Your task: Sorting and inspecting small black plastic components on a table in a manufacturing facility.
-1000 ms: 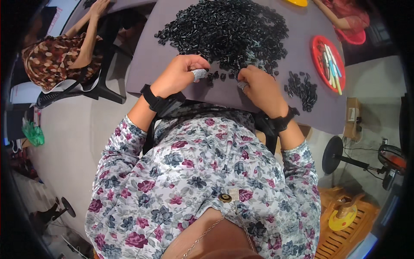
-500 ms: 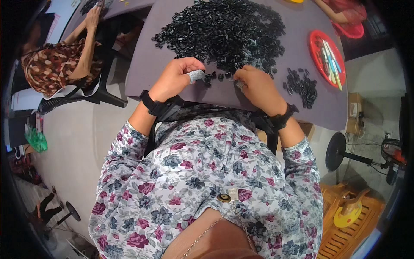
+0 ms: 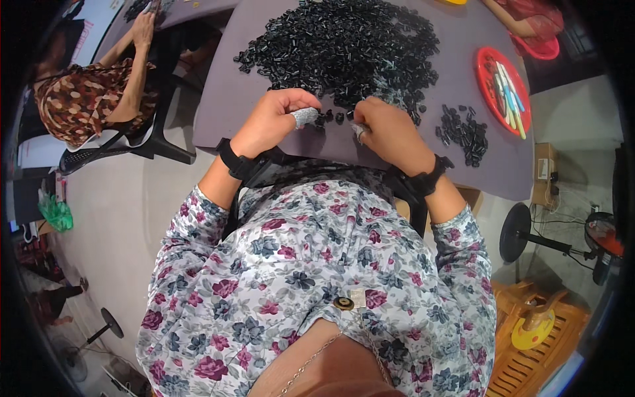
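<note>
A large heap of small, shiny black pieces [image 3: 344, 46] is spread over the table in front of me. My left hand [image 3: 274, 119] is at the heap's near edge, closed in a pinch, with a small black piece [image 3: 320, 114] at its fingertips. Silvery-grey wrapping [image 3: 304, 118] covers its thumb. Just across from it, my right hand [image 3: 391, 131] is also closed, its thumb wrapped in grey; what it grips is hidden by the fingers. A few loose black pieces lie between the two hands.
A smaller pile of black pieces [image 3: 463, 135] lies right of my right hand. Beyond it, a red tray [image 3: 481, 83] holds several white and blue-handled tools on the grey-purple tabletop [image 3: 215, 106]. A person [image 3: 92, 99] sits at the left; another person's arm [image 3: 512, 16] shows at far right.
Both hands have shifted slightly: my left a little to the right, my right a little to the left and up, so the fingertips are closer together.
</note>
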### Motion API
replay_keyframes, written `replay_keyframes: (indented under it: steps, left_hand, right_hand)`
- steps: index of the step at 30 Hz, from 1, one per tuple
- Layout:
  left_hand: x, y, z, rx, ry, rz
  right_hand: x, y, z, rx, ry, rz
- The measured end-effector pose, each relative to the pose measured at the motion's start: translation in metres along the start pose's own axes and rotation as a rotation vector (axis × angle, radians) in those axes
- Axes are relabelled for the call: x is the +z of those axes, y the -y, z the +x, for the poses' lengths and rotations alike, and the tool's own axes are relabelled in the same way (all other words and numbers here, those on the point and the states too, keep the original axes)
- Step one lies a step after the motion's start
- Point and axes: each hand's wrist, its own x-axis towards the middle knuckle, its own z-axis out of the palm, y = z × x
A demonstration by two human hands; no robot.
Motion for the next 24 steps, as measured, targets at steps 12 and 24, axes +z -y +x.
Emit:
replay_keyframes:
  steps: [12, 24]
  left_hand:
    - [0.014, 0.002, 0.006, 0.069, 0.143, -0.023]
    - [0.022, 0.004, 0.009, 0.122, 0.05, 0.152]
  right_hand:
    - [-0.003, 0.017, 0.007, -0.042, -0.022, 0.178]
    - [-0.001, 0.011, 0.011, -0.028, -0.033, 0.314]
